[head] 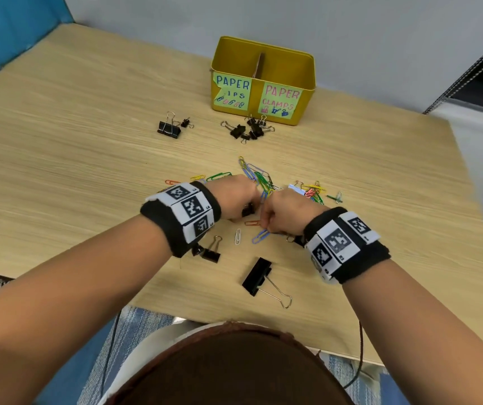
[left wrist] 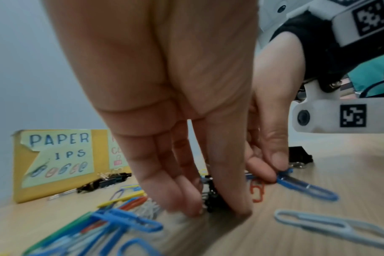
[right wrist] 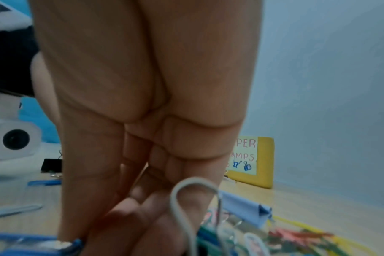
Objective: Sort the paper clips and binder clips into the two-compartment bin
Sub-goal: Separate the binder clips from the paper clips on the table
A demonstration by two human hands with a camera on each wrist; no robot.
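Picking up is the step in hand: both hands work low in the middle of the head view, amid the scattered clips. Left hand (head: 235,197) has fingertips (left wrist: 237,206) pressed down around a small black binder clip (left wrist: 210,195) on the table (head: 88,159), pinching it between fingers and thumb in the left wrist view. Right hand (head: 285,211) pinches the end of a blue paper clip (head: 260,236) between thumb and forefinger, the rest of the clip lying on the wood. Yellow bin (head: 307,80) stands at upper centre of the head view, well apart from the hands; its left compartment is labelled for paper clips, its right for clamps. Contents of the bin cannot be seen. Most clips look unsorted: a coloured paper clip pile (head: 259,176) just above the hands, black binder clips (head: 249,128) near the bin front, a large binder clip (head: 256,276) at lower centre. Next move likely calls for lifting both items clear and carrying each to its matching compartment, blue clip left, black clip right, without dragging neighbours along.
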